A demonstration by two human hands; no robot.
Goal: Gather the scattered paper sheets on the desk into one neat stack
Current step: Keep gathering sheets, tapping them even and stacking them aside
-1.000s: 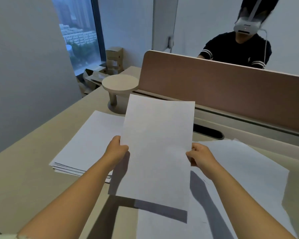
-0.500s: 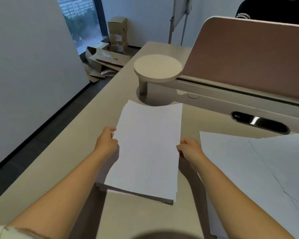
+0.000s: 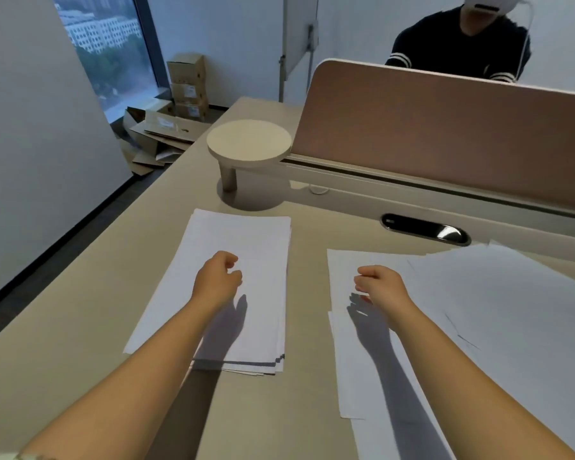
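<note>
A stack of white paper sheets (image 3: 246,234) lies on the beige desk (image 3: 80,327), left of centre, its near edges slightly uneven. My left hand (image 3: 218,282) hovers over the stack with loosely curled fingers and holds nothing. To the right, several loose white sheets (image 3: 512,310) lie overlapping and askew. My right hand (image 3: 379,283) hangs over their left edge, fingers loosely curled, with nothing in it. Both hands cast shadows on the paper below them.
A round raised shelf on a post (image 3: 249,142) stands behind the stack. A brown partition (image 3: 445,127) and a cable slot (image 3: 425,228) run along the desk's far side. A person (image 3: 462,41) sits beyond it. Cardboard boxes (image 3: 186,84) lie on the floor by the window.
The sheet I held up with both hands went down onto the left stack. Both hands have let go; the right hand has moved right, over the loose sheets.
</note>
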